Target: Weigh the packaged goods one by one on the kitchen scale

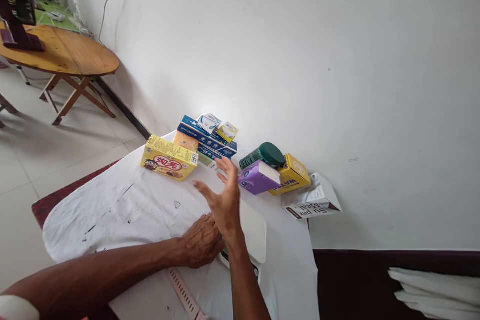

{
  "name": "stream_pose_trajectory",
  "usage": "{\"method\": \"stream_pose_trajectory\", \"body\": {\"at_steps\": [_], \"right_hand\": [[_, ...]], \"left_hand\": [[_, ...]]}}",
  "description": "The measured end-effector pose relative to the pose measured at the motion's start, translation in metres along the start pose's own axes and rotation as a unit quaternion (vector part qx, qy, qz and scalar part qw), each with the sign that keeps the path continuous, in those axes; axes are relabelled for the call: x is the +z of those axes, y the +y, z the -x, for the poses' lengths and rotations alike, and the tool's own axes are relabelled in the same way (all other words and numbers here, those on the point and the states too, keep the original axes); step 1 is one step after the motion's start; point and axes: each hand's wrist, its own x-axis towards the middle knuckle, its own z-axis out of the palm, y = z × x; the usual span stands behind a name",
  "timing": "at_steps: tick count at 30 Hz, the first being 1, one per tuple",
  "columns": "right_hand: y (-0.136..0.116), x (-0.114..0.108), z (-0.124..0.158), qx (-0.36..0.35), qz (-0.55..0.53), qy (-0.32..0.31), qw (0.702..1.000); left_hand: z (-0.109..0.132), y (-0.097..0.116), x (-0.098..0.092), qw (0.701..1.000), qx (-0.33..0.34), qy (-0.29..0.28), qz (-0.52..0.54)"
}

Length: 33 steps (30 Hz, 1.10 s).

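My left hand (202, 242) rests low over the near left part of a white flat device (255, 232), its fingertips hidden behind my right wrist. Raised above it, my right hand (226, 199) is open with fingers apart and holds nothing. Beyond my right hand, to the left, is a yellow snack box (169, 158); to its right stands a purple packet (258, 178). A pink strap (183, 292) lies on the white cloth (150, 215) below my left forearm.
Along the wall are blue boxes (206, 139), an orange packet (186, 141), two small boxes, a green-lidded canister (270, 154), a yellow box (294, 175) and a white box (311, 200). A round wooden table (75, 52) with a monitor stands far left.
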Motion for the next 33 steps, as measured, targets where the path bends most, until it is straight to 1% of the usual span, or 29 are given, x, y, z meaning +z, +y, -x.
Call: {"method": "stream_pose_trajectory", "body": {"at_steps": [2,4,6,8,11,13,18,22,24,26,28,29,31,33], "right_hand": [[0.001,0.018,-0.011,-0.003,0.007,-0.061,0.998],[0.005,0.032,-0.021,-0.01,0.013,-0.089,0.996],[0.009,0.041,-0.025,-0.021,0.014,-0.094,0.995],[0.012,0.047,-0.025,-0.034,0.028,-0.082,0.996],[0.014,0.048,-0.023,-0.048,0.052,-0.073,0.995],[0.013,0.048,-0.024,-0.045,0.052,-0.071,0.995],[0.006,0.049,-0.028,-0.058,0.071,-0.065,0.994],[-0.004,0.05,-0.019,-0.034,0.07,-0.061,0.995],[-0.008,0.052,-0.012,-0.004,0.032,-0.091,0.995],[-0.011,0.055,-0.006,0.036,-0.047,-0.138,0.989],[-0.014,0.058,-0.001,0.073,-0.115,-0.167,0.976],[-0.016,0.058,0.001,0.086,-0.132,-0.166,0.973],[-0.021,0.054,0.006,0.101,-0.137,-0.14,0.975],[-0.028,0.04,0.011,0.102,-0.131,-0.111,0.98]], "left_hand": [[0.0,-0.003,0.002,1.0,0.025,0.003,0.001],[-0.001,-0.005,0.002,0.999,0.038,0.001,0.0],[-0.001,-0.005,0.002,1.0,0.031,-0.006,-0.003],[-0.002,-0.005,0.004,1.0,0.02,-0.015,-0.012],[-0.003,-0.007,0.007,0.999,0.019,-0.011,-0.029],[-0.002,-0.007,0.009,0.999,0.017,-0.007,-0.027],[-0.001,-0.008,0.009,1.0,0.018,-0.007,-0.017],[-0.001,-0.01,0.013,1.0,-0.009,-0.014,-0.017],[-0.001,-0.011,0.015,0.999,-0.035,-0.023,-0.02],[0.0,-0.01,0.014,0.998,-0.054,-0.026,-0.02],[0.002,-0.007,0.01,0.998,-0.049,-0.023,-0.019],[0.003,-0.005,0.007,0.999,-0.039,-0.018,-0.016],[0.005,-0.002,0.003,1.0,-0.021,-0.001,-0.004],[0.007,0.0,0.002,0.999,-0.023,0.027,0.012]]}}
